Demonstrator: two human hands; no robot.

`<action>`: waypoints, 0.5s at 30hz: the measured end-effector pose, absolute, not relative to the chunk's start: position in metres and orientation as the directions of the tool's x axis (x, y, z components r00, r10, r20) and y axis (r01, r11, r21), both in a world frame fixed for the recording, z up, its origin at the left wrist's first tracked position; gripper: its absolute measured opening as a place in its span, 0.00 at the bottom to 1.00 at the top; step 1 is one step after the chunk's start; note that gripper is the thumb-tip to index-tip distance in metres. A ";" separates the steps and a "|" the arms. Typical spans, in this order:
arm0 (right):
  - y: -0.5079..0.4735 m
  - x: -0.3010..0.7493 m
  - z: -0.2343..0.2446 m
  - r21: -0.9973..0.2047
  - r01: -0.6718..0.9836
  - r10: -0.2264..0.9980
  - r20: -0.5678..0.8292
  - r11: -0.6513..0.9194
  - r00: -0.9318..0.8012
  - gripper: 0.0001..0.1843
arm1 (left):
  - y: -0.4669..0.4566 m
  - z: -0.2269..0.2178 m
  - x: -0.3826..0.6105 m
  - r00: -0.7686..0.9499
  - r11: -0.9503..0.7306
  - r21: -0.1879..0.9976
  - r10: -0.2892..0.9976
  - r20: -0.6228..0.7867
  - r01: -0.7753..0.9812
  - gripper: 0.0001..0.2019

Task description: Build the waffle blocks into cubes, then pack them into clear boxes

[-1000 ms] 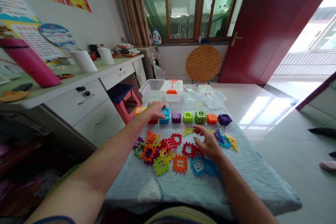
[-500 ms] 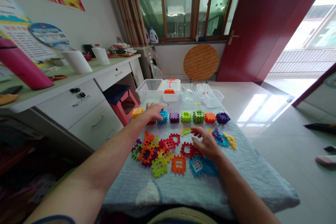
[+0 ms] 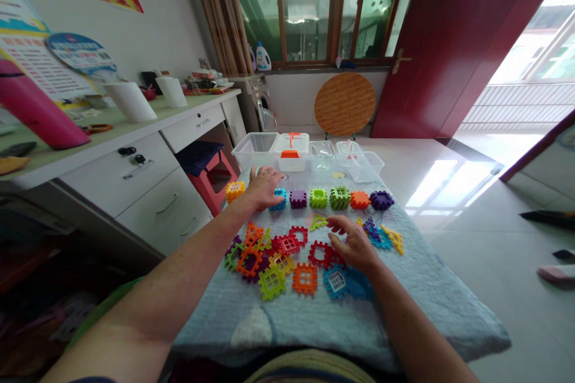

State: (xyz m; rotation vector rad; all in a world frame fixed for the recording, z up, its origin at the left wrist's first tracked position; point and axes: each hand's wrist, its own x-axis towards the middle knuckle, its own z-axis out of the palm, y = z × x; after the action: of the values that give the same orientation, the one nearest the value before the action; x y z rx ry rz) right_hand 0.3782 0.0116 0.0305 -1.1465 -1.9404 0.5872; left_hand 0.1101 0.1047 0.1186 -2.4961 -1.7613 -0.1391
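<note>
A row of plastic cubes stands on the pale blue cloth (image 3: 314, 317): yellow-orange (image 3: 235, 191), blue (image 3: 279, 198), purple (image 3: 297, 198), two green ones (image 3: 318, 197), orange (image 3: 359, 199) and dark purple (image 3: 381, 199). My left hand (image 3: 264, 187) lies palm down in the gap between the yellow-orange and blue cubes, fingers spread, thumb against the blue one; what is under it is hidden. Several flat coloured grid pieces (image 3: 278, 254) lie scattered nearer me. My right hand (image 3: 354, 242) hovers open over red flat pieces (image 3: 321, 254), fingers loosely apart.
Clear plastic tubs (image 3: 259, 148) and a lidded box with an orange latch (image 3: 291, 152) stand behind the cubes. To the left are a white desk with drawers (image 3: 148, 173) and a red stool (image 3: 211, 176). A round wooden board (image 3: 344, 103) leans on the far wall.
My left hand has slid a little left and back along the row, and the red cube seen below it earlier is now covered. My right hand has barely moved.
</note>
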 end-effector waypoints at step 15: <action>0.007 0.368 0.043 -0.558 0.601 0.818 0.339 0.573 -0.465 0.16 | -0.077 0.050 0.063 0.271 -0.272 0.248 0.962 0.041 0.930 0.51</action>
State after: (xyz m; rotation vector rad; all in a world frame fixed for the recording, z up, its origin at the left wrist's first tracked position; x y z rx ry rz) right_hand 0.3683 0.0071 0.0428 -1.1282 -2.2236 0.4879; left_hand 0.0631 -0.0771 0.0505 -2.6379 -1.9876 -0.3055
